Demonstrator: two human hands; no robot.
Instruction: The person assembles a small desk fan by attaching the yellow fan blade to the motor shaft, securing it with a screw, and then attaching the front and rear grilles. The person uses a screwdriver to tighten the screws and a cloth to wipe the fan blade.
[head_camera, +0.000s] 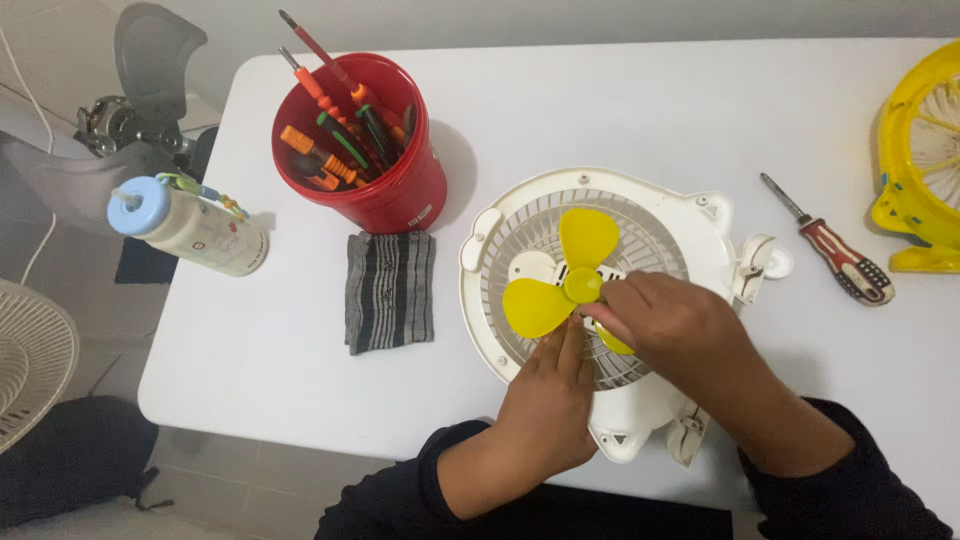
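Presently: right hand pinched on yellow fan blade hub, left hand flat, open beside; light, brittle plastic—grip hub.

The person wears a dark, near-black long-sleeved top; both sleeves are pushed up the forearms, leaving wrists and hands bare, without rings.

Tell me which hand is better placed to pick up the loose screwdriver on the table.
Probably the right hand. The red-handled screwdriver lies on the table to its right, past the white fan housing. The left hand rests on the housing's near side, further from it, under the yellow blades.
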